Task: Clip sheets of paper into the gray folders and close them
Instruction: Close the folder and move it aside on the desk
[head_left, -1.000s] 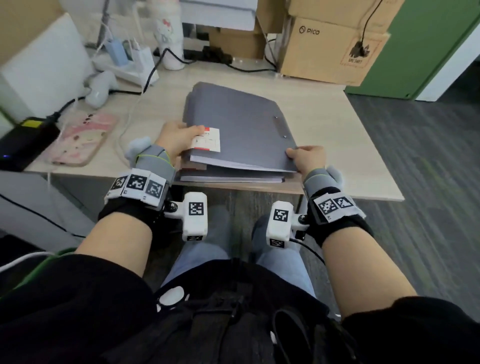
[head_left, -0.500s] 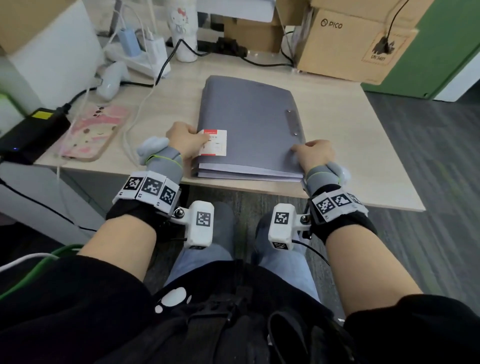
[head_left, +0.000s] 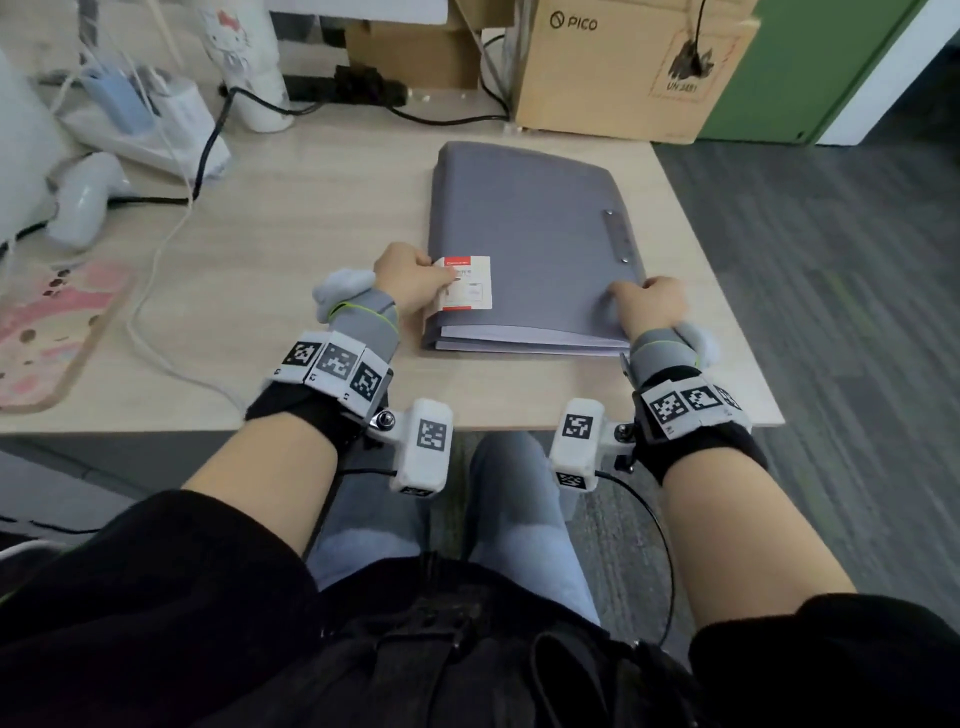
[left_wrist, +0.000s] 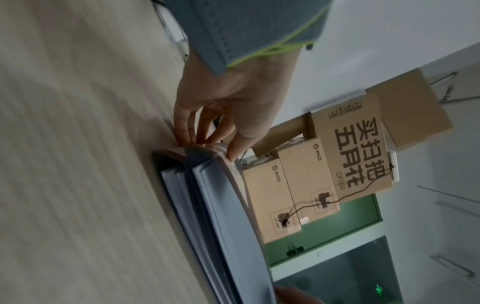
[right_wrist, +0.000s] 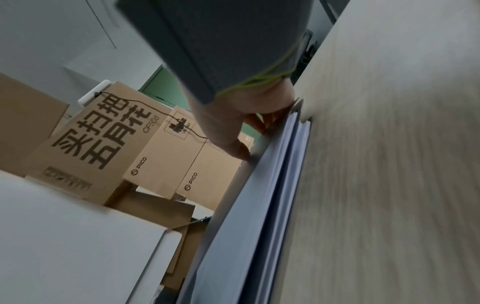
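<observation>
A stack of gray folders (head_left: 524, 234) lies shut on the wooden desk (head_left: 311, 208), with white sheet edges showing between the covers at its near side. A red-and-white label (head_left: 467, 283) sits at the top cover's near-left corner, and a metal clip bar (head_left: 618, 236) runs along its right side. My left hand (head_left: 410, 280) grips the near-left corner, thumb on the label. In the left wrist view the left hand (left_wrist: 221, 102) has its fingers against the stack's (left_wrist: 221, 205) edge. My right hand (head_left: 649, 306) grips the near-right corner. The right wrist view shows the right hand (right_wrist: 233, 123) with its thumb on the stack's (right_wrist: 259, 195) top cover.
Cardboard boxes (head_left: 623, 67) stand at the desk's back right. A white bottle (head_left: 249, 62), a power strip with chargers (head_left: 135, 119) and a white controller (head_left: 88, 197) fill the back left. A pink phone case (head_left: 52, 332) and a white cable (head_left: 156, 291) lie at the left.
Both hands have slid the folder stack away from me. It overhung the desk's front edge before and now lies wholly on the desk.
</observation>
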